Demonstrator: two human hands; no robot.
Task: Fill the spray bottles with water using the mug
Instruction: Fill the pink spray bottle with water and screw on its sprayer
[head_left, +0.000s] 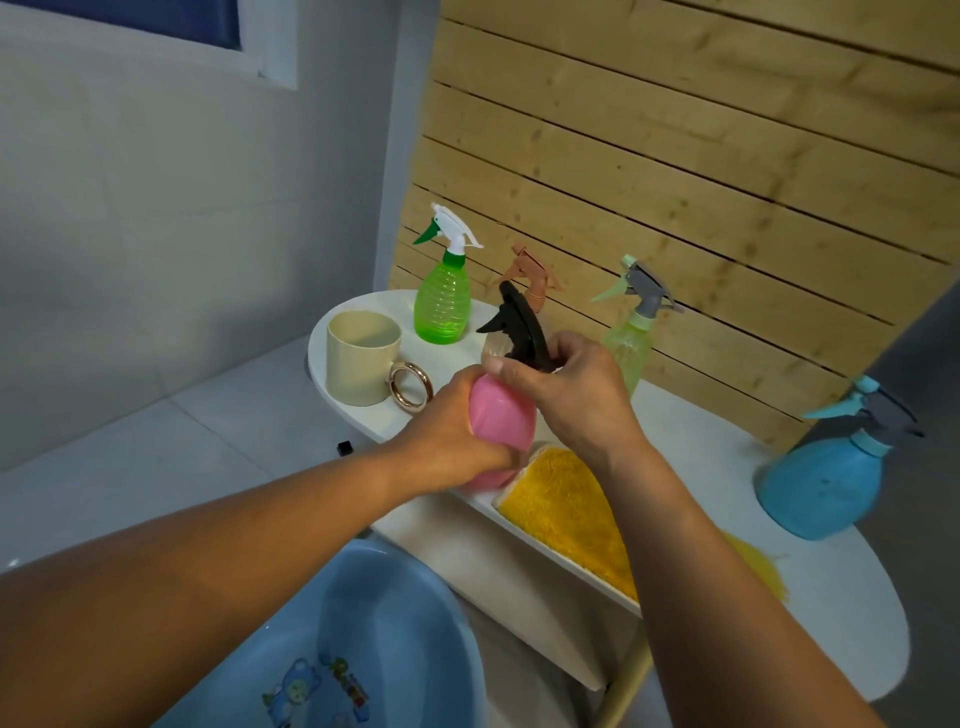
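— Pink spray bottle (501, 415): where?
— Near the front edge of the white table (727, 467), tilted, just left of the yellow cloth (561, 499).

— Held how?
— Gripped round the body by the left hand (447, 431), fingers wrapped behind. Topped by a black trigger head (517, 325), pinched at the base by the right hand (566, 395), thumb in front, fingers curled round the collar.

— Head on or off?
— Hard to tell; neck hidden by the fingers.

— Mug?
— Cream mug (363, 356) upright at the table's left end, ring handle (411, 387) turned toward the hands. Untouched. Contents not visible.

— Other bottles?
— Green bottle (443, 306) with white trigger behind the mug. Brown trigger head (532, 273) showing behind the black one, its bottle hidden. Pale green bottle (628, 345) with grey trigger just beyond the right hand. Blue bottle (821, 478) at the far right, well apart from the rest. All standing along the wooden slat wall (675, 156).

— Below the table?
— Blue basin (395, 649) on the floor, under the left forearm, cartoon print on the inside.
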